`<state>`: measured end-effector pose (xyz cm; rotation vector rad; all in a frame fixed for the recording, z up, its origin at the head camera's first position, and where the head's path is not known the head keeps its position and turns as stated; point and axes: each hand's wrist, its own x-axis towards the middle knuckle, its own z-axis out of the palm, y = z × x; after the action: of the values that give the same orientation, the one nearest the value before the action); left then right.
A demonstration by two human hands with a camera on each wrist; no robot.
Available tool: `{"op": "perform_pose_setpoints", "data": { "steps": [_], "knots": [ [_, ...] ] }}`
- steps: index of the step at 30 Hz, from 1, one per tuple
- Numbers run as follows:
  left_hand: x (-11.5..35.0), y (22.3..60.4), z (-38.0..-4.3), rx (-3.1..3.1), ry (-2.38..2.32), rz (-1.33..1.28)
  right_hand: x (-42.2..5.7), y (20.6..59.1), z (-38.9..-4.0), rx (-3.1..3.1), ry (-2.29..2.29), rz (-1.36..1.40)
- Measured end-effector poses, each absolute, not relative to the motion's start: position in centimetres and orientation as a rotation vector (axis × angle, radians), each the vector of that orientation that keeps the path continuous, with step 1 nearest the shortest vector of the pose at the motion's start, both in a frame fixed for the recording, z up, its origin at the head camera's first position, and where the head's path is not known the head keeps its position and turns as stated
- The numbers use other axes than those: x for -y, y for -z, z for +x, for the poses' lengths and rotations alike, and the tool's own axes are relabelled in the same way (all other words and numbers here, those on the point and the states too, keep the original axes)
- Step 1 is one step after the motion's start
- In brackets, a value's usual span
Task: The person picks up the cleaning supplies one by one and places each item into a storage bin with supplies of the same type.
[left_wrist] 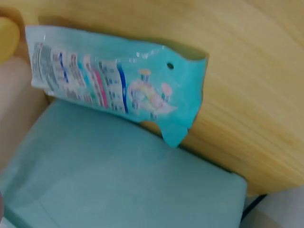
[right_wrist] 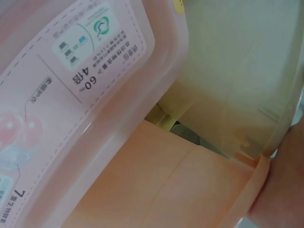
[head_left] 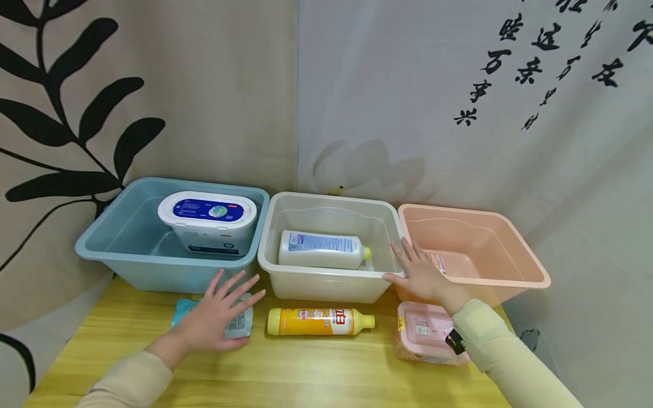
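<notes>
In the head view my left hand (head_left: pixel 216 317) has its fingers spread over a light blue pouch (head_left: pixel 240 324), hiding part of it. The printed pouch (left_wrist: pixel 118 78) lies flat beside the blue bin (left_wrist: pixel 133 166) in the left wrist view. My right hand (head_left: pixel 420 275), fingers extended, is at the adjoining rims of the white bin (head_left: pixel 326 289) and the peach bin (head_left: pixel 510 249). A pink lidded box (head_left: pixel 423 334) sits below that wrist; its printed lid (right_wrist: pixel 104 57) fills the right wrist view's upper left. Between the hands a yellow bottle (head_left: pixel 316 322) lies on its side.
The blue bin contains a white tub (head_left: pixel 209 224) with a dark blue label. A white bottle (head_left: pixel 321 249) with a yellow-green cap lies in the white bin. All three bins stand in a row at the back of the wooden table (head_left: pixel 306 374), against a printed curtain (head_left: pixel 367 85).
</notes>
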<state>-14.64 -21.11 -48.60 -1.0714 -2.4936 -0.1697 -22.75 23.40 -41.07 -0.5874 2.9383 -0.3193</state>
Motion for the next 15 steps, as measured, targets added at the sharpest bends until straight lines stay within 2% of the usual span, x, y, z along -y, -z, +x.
{"op": "perform_pose_setpoints", "data": {
  "steps": [15],
  "knots": [
    [17.8, 51.1, -15.1, 2.521, 0.238, -1.191, -23.2, 41.2, -22.7, -2.937, 0.329, -0.557]
  ]
}}
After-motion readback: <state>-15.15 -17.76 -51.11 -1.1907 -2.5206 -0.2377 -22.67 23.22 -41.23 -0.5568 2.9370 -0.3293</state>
